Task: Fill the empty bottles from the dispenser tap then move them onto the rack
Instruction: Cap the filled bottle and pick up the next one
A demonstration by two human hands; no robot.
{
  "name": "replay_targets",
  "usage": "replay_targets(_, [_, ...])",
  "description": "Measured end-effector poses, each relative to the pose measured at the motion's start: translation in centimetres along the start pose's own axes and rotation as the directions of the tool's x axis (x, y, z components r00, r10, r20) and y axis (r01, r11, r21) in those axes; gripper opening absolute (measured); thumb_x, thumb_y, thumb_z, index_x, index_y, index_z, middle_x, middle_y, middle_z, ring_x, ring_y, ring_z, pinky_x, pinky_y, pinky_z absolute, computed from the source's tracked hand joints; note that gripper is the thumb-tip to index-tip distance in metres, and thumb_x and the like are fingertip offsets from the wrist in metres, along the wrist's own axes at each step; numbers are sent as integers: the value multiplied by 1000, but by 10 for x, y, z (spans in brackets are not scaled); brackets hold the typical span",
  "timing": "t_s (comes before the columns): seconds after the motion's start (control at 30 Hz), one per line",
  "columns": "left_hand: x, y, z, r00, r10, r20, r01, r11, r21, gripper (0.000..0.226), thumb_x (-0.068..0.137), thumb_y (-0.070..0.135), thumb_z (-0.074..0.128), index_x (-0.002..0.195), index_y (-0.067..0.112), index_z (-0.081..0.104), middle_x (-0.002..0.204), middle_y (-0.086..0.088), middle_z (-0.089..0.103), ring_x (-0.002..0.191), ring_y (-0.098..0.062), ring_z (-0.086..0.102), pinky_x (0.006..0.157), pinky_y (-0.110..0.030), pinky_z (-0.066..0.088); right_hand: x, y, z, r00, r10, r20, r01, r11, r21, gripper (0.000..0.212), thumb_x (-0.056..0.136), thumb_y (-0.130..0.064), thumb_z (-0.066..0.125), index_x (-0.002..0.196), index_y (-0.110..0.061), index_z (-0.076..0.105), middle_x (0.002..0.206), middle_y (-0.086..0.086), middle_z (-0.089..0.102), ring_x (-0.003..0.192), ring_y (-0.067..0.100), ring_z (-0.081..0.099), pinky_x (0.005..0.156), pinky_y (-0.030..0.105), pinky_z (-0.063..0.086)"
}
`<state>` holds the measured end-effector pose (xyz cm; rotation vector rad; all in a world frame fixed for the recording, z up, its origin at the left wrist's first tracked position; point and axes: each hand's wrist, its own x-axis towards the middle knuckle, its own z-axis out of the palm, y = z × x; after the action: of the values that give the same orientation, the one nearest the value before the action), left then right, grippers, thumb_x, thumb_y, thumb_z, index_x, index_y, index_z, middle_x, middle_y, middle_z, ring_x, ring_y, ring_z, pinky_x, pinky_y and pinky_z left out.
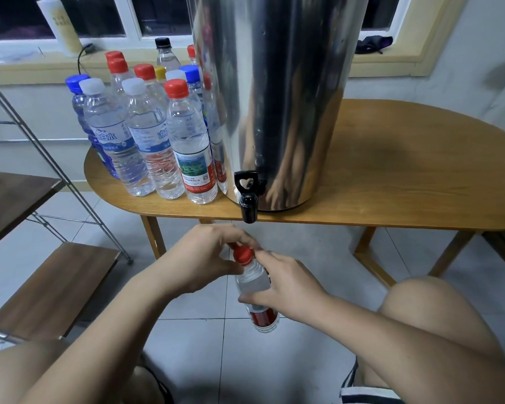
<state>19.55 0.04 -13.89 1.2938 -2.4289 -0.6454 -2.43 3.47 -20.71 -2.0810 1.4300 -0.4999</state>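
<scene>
A clear plastic bottle (252, 282) with a red label is held upright below the table edge, under the black tap (247, 196) of the steel dispenser (277, 91). My right hand (286, 287) grips the bottle's body. My left hand (204, 258) pinches its red cap (242, 253) at the neck. The bottle's contents cannot be judged. Several capped bottles (146, 132) with red, white and blue caps stand clustered on the wooden table (391, 176) left of the dispenser.
A metal rack with brown wooden shelves (50, 287) stands at the left, close to the table. My bare knees frame the bottom of the view over the tiled floor. A white bottle (60, 24) and a dark object sit on the window sill behind.
</scene>
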Motion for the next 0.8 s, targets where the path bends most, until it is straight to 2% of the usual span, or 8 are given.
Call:
replay_targets(0.07, [-3, 3, 1, 999, -25, -45, 27, 999, 33, 51, 79, 52, 91, 124, 43, 70, 114, 25, 66, 103, 2, 63, 83, -14, 48, 1, -1, 0, 1000, 12, 10, -12, 1000, 3, 58, 77, -65, 85, 119, -48, 49, 113, -16, 65, 104, 13, 63, 88, 40, 59])
replay_targets(0.17, [-4, 7, 2, 994, -52, -98, 66, 987, 148, 53, 77, 82, 70, 103, 36, 68, 95, 20, 62, 89, -4, 61, 73, -25, 54, 2, -2, 0, 1000, 21, 13, -21, 1000, -14, 53, 77, -64, 85, 106, -43, 46, 105, -15, 63, 97, 13, 63, 82, 40, 60])
replay_targets(0.27, [-1, 9, 3, 994, -49, -99, 65, 984, 165, 45, 82, 74, 72, 97, 31, 71, 90, 16, 62, 84, -7, 61, 72, -32, 55, 3, -2, 1, 1000, 12, 2, -12, 999, -37, 55, 75, -66, 84, 105, -40, 46, 104, -14, 63, 96, 15, 63, 82, 44, 59])
replay_targets(0.37, [1, 8, 0, 1000, -22, -7, 23, 993, 116, 24, 89, 45, 84, 109, 33, 76, 99, 18, 64, 91, -2, 60, 76, -20, 49, 2, 0, 1, 1000, 11, 14, -11, 999, -44, 58, 74, -67, 85, 109, -42, 46, 105, -14, 62, 98, 16, 62, 84, 43, 58])
replay_targets(0.5, [1, 7, -4, 999, -9, 50, 3, 994, 109, 32, 91, 31, 85, 120, 41, 76, 108, 23, 68, 97, -1, 61, 80, -16, 49, 0, 3, 1, 1000, 5, -1, -5, 998, -58, 63, 73, -69, 84, 118, -40, 51, 107, -13, 63, 99, 16, 63, 85, 42, 58])
replay_targets(0.6, [0, 6, -3, 999, -36, -17, 37, 994, 106, 30, 88, 52, 83, 114, 38, 78, 101, 21, 72, 93, 1, 65, 75, -13, 48, 0, 2, -1, 1000, 8, -5, -8, 1000, -7, 58, 74, -67, 84, 114, -40, 52, 105, -14, 64, 98, 14, 64, 83, 43, 59])
replay_targets(0.7, [-1, 6, -1, 995, -68, -77, 83, 974, 211, 53, 81, 84, 65, 92, 33, 71, 79, 14, 66, 74, -5, 61, 63, -28, 51, 1, 0, -2, 1000, 1, -17, -1, 1000, 3, 54, 75, -64, 84, 111, -41, 52, 104, -15, 63, 97, 14, 63, 82, 44, 59])
replay_targets(0.8, [-2, 5, 2, 994, -67, -82, 86, 965, 247, 55, 83, 86, 58, 88, 31, 67, 79, 11, 62, 74, -8, 58, 64, -36, 53, 2, -1, -2, 1000, -7, -24, 6, 1000, -30, 52, 76, -63, 85, 106, -41, 49, 104, -15, 62, 97, 15, 62, 82, 44, 58])
